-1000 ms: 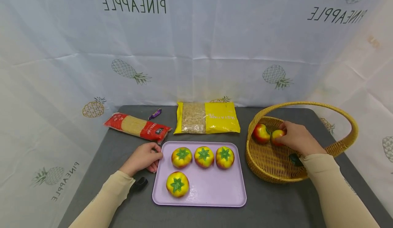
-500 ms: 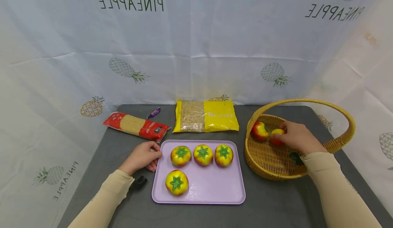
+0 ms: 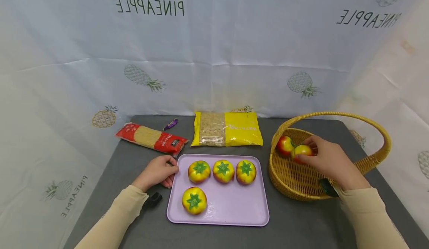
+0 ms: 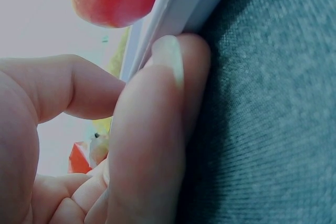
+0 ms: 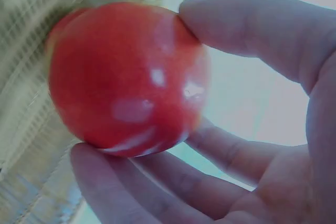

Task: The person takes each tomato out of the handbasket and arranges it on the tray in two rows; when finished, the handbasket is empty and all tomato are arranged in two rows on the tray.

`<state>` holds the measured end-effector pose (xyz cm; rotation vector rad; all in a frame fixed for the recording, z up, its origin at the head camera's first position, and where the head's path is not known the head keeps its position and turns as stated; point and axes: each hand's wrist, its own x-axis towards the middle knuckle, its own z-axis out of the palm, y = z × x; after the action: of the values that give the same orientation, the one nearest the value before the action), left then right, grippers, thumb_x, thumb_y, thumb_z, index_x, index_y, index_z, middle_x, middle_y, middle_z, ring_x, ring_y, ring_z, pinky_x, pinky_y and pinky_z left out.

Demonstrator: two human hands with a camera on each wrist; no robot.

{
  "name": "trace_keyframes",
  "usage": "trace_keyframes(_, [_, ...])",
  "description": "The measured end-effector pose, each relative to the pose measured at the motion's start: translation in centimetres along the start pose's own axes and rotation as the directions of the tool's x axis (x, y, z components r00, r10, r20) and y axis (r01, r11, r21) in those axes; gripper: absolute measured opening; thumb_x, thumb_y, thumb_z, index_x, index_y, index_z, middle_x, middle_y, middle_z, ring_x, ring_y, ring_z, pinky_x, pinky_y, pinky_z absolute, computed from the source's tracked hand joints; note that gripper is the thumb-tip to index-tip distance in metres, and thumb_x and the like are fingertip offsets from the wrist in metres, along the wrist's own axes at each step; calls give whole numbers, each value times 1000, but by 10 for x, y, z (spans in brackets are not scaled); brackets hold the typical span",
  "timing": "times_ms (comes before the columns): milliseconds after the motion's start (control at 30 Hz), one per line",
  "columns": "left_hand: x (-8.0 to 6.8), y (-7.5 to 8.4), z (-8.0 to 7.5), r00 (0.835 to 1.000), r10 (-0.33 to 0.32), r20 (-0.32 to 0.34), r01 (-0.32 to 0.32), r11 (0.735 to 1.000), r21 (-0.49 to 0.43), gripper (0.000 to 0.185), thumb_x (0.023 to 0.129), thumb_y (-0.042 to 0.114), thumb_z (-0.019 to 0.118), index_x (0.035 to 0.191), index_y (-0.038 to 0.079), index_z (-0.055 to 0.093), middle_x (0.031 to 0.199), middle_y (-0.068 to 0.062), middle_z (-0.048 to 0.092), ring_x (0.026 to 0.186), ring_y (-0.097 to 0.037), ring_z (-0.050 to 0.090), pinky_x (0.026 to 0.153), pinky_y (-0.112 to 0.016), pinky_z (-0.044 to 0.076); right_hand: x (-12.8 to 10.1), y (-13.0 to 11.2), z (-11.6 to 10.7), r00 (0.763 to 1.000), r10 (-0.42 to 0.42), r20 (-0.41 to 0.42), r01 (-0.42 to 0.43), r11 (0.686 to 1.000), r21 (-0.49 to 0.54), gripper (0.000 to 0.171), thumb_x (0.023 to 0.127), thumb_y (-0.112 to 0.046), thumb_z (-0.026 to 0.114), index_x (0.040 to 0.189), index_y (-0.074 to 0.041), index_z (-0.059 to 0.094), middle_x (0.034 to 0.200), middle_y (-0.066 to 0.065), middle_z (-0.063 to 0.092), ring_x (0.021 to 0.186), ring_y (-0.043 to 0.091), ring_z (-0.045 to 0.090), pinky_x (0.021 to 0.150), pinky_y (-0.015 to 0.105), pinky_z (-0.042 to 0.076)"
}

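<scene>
My right hand (image 3: 330, 159) holds a red and yellow toy persimmon (image 3: 302, 153) inside the wicker basket (image 3: 285, 189), thumb on one side and fingers on the other. In the right wrist view this persimmon (image 5: 126, 77) shows its glossy red side. Another persimmon (image 3: 285, 145) lies beside it against the basket's left wall. At the left, my left hand (image 3: 157, 172) pinches the left rim of a lilac tray (image 3: 234, 211); the tray's edge (image 4: 176, 6) runs by the fingertips in the left wrist view. Several persimmons (image 3: 199, 172), green leaves up, sit on the tray.
Behind the tray lie a yellow bag of grain-like food (image 3: 226, 129), a red pack of noodles (image 3: 151, 139) and a small purple-wrapped candy (image 3: 170, 124). The basket's tall handle (image 3: 338, 113) arches over the right side. A printed curtain (image 3: 214, 47) encloses the dark table.
My right hand has shifted slightly right and nearer with its grip on the persimmon, which has turned and shows more yellow. The left hand stays at the tray's rim.
</scene>
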<state>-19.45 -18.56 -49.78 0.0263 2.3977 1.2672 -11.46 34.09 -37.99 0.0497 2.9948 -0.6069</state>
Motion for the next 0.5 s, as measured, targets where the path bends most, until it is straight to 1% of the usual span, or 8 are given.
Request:
trace_keyframes(133, [-1, -2, 1, 1000, 5, -6, -5, 1000, -7, 24, 96, 22, 74, 112, 7, 63, 67, -8, 69, 50, -19, 68, 51, -29, 61, -18, -20, 6, 996, -37, -78, 41, 997, 61, 71, 93, -53, 80, 139, -5, 58, 130, 24, 71, 109, 38, 72, 84, 50, 64])
trace_keyframes(233, [-2, -3, 2, 1000, 7, -11, -7, 1000, -4, 24, 96, 22, 74, 111, 7, 64, 67, -8, 68, 49, -18, 68, 50, -29, 60, -31, -34, 16, 984, -86, -155, 106, 987, 121, 65, 93, -50, 83, 137, -9, 60, 133, 20, 70, 111, 38, 75, 86, 49, 67])
trace_keyframes(367, [-2, -2, 3, 1000, 5, -29, -5, 1000, -2, 23, 96, 22, 74, 110, 8, 64, 67, -9, 68, 49, -19, 68, 50, -29, 60, -39, -54, 36, 954, -175, -242, 223, 957, 187, 58, 90, -38, 89, 134, -12, 61, 131, 14, 70, 112, 33, 75, 88, 46, 67])
trace_keyframes(400, [-1, -2, 3, 999, 7, -31, -7, 1000, -2, 23, 96, 22, 74, 110, 7, 64, 67, -9, 68, 49, -19, 68, 50, -29, 60, -39, -60, 41, 947, -200, -251, 252, 947, 198, 58, 89, -35, 90, 133, -12, 62, 131, 12, 70, 113, 31, 74, 88, 45, 68])
trace_keyframes(500, [0, -2, 3, 999, 8, -34, -8, 1000, -4, 22, 95, 21, 74, 110, 8, 64, 67, -9, 69, 49, -19, 67, 50, -30, 60, -39, -77, 58, 934, -265, -241, 322, 916, 241, 60, 85, -28, 94, 134, -14, 62, 131, 9, 70, 115, 27, 73, 88, 44, 68])
